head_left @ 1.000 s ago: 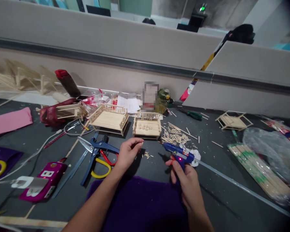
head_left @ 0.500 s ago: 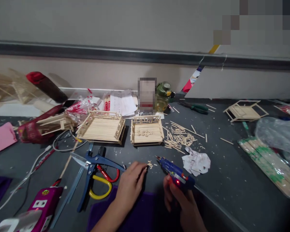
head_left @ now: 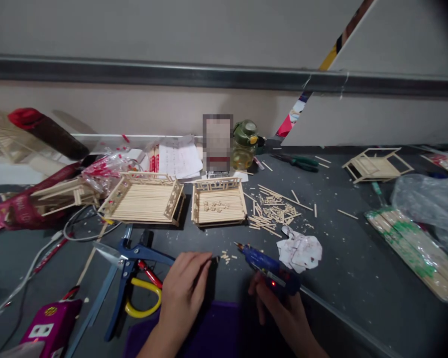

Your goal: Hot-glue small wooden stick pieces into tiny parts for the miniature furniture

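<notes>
My right hand (head_left: 278,306) is wrapped round a blue hot glue gun (head_left: 269,266), whose red light glows and whose nozzle points left. Just left of that nozzle lies a small group of short cut stick pieces (head_left: 227,257) on the dark table. My left hand (head_left: 186,281) rests to their left, fingers pinched together; whatever is between the fingertips is too small to make out. Behind the hands stand two little stick-built frames with railings: a larger one (head_left: 142,201) and a smaller one (head_left: 218,206) with small pieces (head_left: 215,206) lying on its slats.
Blue-handled cutters (head_left: 125,268) and yellow-handled scissors (head_left: 144,313) lie left of my left hand. A purple power strip (head_left: 52,323) is at lower left. Cut sticks (head_left: 276,209) and crumpled paper (head_left: 300,248) lie right. A green bottle (head_left: 245,144) stands behind; bagged sticks (head_left: 410,253) lie far right.
The camera view has turned slightly to the right. My left fingertips have drawn a little left, away from the short pieces. The glue gun stays in my right hand, almost still.
</notes>
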Action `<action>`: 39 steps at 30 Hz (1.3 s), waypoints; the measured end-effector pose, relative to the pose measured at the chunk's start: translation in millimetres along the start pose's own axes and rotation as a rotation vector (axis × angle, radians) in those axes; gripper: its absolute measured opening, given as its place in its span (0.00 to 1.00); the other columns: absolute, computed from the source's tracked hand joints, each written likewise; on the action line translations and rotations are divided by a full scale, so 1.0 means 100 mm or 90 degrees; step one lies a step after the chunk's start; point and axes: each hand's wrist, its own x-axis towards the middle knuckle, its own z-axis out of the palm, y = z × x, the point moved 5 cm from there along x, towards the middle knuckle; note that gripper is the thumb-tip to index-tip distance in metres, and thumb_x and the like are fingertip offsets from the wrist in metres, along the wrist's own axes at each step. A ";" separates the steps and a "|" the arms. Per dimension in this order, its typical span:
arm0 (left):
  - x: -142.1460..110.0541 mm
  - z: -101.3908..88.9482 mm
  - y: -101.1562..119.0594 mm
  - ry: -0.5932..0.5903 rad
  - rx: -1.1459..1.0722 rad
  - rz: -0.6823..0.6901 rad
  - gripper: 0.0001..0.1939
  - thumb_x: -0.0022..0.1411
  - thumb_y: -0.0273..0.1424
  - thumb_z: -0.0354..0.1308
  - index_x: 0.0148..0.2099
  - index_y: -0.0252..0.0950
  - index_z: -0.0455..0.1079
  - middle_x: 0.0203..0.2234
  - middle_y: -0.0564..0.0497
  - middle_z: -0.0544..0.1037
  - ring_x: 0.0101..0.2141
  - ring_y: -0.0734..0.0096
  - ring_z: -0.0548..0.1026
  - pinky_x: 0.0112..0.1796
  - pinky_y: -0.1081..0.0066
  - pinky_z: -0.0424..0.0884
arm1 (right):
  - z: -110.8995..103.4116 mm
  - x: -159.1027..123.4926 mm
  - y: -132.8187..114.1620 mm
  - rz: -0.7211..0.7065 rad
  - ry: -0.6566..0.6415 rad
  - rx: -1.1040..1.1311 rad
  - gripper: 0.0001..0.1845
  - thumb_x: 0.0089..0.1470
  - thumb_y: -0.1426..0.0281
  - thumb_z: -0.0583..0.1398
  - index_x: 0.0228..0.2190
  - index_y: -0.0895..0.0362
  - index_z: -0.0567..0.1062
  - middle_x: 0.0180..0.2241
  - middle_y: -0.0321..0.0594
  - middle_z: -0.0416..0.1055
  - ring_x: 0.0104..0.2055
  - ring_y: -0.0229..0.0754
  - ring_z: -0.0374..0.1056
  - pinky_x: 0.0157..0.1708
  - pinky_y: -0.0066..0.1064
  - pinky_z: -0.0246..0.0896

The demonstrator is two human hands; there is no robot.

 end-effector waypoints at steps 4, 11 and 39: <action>0.01 0.06 -0.09 -0.016 -0.019 -0.036 0.10 0.65 0.25 0.52 0.46 0.38 0.72 0.34 0.48 0.76 0.36 0.65 0.72 0.37 0.67 0.68 | 0.01 0.02 0.00 0.017 0.021 -0.010 0.20 0.53 0.53 0.61 0.32 0.59 0.73 0.24 0.39 0.71 0.13 0.31 0.59 0.13 0.24 0.54; 0.03 0.12 -0.15 0.016 -0.072 -0.105 0.07 0.66 0.29 0.53 0.42 0.39 0.73 0.33 0.48 0.77 0.36 0.65 0.72 0.38 0.67 0.68 | 0.08 0.02 0.00 0.090 -0.090 0.028 0.21 0.55 0.52 0.59 0.29 0.59 0.71 0.23 0.37 0.70 0.13 0.29 0.57 0.13 0.23 0.50; -0.01 0.24 -0.16 -0.076 0.143 0.012 0.09 0.66 0.29 0.52 0.45 0.37 0.73 0.33 0.47 0.79 0.35 0.63 0.71 0.36 0.65 0.65 | 0.04 0.12 -0.06 0.069 -0.109 -0.012 0.24 0.57 0.51 0.54 0.26 0.59 0.70 0.17 0.33 0.68 0.12 0.30 0.56 0.20 0.26 0.53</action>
